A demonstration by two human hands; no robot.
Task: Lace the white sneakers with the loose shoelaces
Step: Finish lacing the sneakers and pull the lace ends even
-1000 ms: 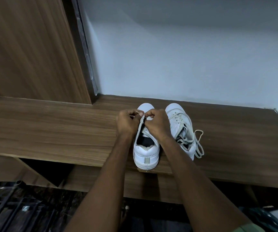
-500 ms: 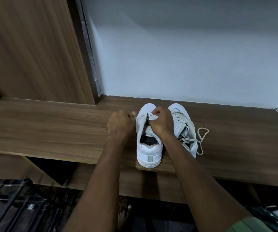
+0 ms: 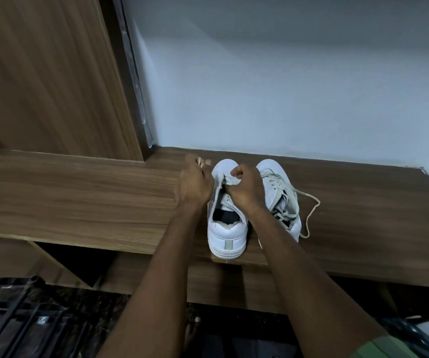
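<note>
**Operator:** On the wooden bench [image 3: 79,192], near its front edge, stand both white sneakers, heels toward me. I am working on the left sneaker [image 3: 227,228]; the right sneaker [image 3: 283,192] stands just beside it, touching or nearly so.

**Monitor:** Report hand states.

**Operator:** My left hand [image 3: 194,184] is off the shoe's left side, fingertips pinching a pale lace end [image 3: 198,160] and holding it out toward the wall. My right hand [image 3: 244,187] is curled over the front of the left sneaker, pinching the lace or tongue at the eyelets; which of the two, I cannot tell.

**Monitor:** Purpose of that arrangement?

**Operator:** My judgement: the right hand steadies the upper and keeps the eyelet row open while the left draws slack through. Heels face me so the eyelet rows run straight away from me.

**Monitor:** Status of the right sneaker?

**Operator:** It carries a lace through its eyelets, slack, with a loose loop [image 3: 311,215] trailing onto the bench at its right. Probably not finished.

**Monitor:** Surroundings?

**Operator:** Wood-grain bench top, set against a plain pale wall [image 3: 285,86]. A wood-grain panel [image 3: 40,73] rises at the left. Below the bench, a dark floor and dark metal bars [image 3: 6,313] at lower left. Lighting is dim.
</note>
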